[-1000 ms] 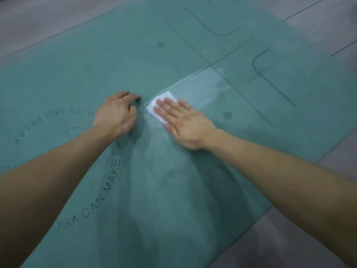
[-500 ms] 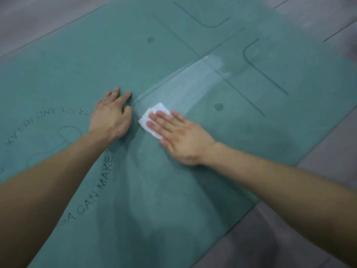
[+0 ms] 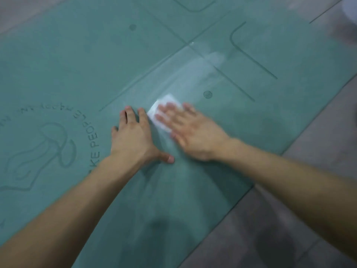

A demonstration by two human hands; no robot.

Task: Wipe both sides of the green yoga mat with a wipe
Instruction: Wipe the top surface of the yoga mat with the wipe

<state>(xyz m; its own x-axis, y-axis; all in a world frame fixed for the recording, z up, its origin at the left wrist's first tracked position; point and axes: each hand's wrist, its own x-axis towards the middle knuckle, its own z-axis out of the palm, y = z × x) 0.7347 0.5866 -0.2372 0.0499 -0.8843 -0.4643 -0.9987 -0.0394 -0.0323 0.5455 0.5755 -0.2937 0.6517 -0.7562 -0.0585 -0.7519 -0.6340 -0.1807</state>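
I see the green yoga mat spread flat over the grey floor. My right hand, fingers straight, presses a folded white wipe onto the mat at centre. My left hand lies flat, fingers spread, at the wipe's 9 o'clock.

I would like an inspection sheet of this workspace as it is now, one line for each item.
Surface: grey floor, seams visible.
Job's things: green yoga mat flat on the floor, printed side up, with a shiny streak; white wipe on the mat.
Clutter: nothing seen.
Hands: left hand flat on the mat beside the wipe; right hand flat on the wipe, blurred.
Cables: nothing seen.
Surroundings: pale blurred shape at the top right corner, cannot tell what.
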